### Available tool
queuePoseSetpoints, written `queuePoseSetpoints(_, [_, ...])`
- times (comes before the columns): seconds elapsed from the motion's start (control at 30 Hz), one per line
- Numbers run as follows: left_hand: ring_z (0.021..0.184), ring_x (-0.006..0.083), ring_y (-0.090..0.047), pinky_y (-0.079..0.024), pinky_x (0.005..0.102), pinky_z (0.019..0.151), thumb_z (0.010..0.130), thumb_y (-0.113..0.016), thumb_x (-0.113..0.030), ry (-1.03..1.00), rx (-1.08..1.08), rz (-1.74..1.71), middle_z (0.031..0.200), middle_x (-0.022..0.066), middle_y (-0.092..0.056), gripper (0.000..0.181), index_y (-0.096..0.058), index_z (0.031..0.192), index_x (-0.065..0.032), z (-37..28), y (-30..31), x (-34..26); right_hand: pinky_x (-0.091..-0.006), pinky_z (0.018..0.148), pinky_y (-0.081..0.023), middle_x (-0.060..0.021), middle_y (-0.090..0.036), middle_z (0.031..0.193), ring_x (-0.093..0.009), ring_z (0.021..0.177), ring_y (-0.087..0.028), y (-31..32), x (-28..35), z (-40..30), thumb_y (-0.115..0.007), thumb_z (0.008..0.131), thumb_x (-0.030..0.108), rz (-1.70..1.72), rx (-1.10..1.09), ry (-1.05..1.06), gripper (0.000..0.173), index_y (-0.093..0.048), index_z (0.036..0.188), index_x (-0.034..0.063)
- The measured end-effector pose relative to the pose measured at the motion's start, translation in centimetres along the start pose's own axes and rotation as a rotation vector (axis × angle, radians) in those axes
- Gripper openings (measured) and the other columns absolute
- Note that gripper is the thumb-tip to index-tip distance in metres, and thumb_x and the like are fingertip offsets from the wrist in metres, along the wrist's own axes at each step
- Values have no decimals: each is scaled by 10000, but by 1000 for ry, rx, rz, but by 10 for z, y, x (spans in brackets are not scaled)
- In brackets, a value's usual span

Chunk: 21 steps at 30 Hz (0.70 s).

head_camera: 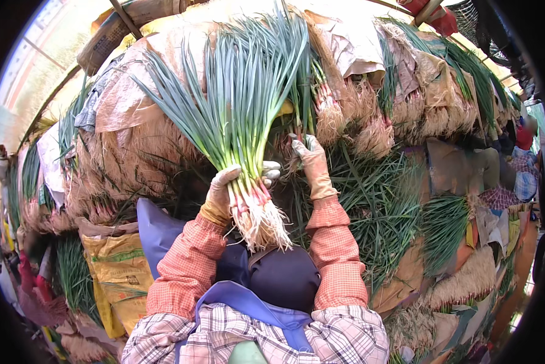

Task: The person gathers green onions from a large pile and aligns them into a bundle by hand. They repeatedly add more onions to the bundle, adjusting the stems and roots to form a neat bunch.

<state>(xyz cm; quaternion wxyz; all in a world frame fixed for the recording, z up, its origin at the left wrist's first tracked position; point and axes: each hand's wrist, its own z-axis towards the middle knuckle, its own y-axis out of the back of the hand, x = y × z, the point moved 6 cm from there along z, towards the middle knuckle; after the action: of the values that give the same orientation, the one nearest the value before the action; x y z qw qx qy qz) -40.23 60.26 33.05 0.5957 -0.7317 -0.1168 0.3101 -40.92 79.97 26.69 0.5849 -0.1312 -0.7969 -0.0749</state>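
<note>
A fanned bunch of spring onions (245, 118), green at the top and reddish at the base, stands upright in front of me. Around its lower stems my gloved left hand (220, 189) is closed, thumb on the near side and fingertips showing on the right. Pale roots (261, 227) hang below that grip. To the right, my gloved right hand (313, 161) has thumb and fingers pinched at the reddish base of a spring onion stalk (299, 129) by the heap. The bunch partly hides the heap behind it.
A long bank of rooted spring onions (136, 145) under pale sheets runs across the front. Loose green leaves (381, 209) lie to the right. A yellow printed sack (117, 268) stands at left. My dark-covered knee (284, 277) is close below the roots. Other people (523, 168) sit at far right.
</note>
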Motion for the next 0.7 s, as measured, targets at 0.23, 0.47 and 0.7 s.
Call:
queuePoseSetpoints(0.23, [1042,317,-608,-518,424,923,840,-613,-242,-17,-63,-41,1076,236,-614,503,-530,1154,142,13,15,9,-177,547,-455,-42,-690,899,-68,664,-625,-28,-5,-68,-571,961,159,81,232,22,214,-612,1125,28])
queuePoseSetpoints(0.47, [1001,360,-636,-532,472,904,838,-618,-294,-34,-43,-142,1071,226,-633,528,-520,1188,88,18,26,6,-164,449,-371,47,-576,704,-28,515,-497,-47,28,-25,-572,965,251,340,370,-146,346,-552,1252,60])
queuePoseSetpoints(0.7, [753,319,-679,-575,414,726,844,-591,-267,-36,-108,-132,949,255,-666,426,-582,1056,103,-7,14,-4,-280,578,-479,-47,-642,748,-130,664,-600,-26,29,-18,-637,910,179,-395,-50,546,162,-656,854,28])
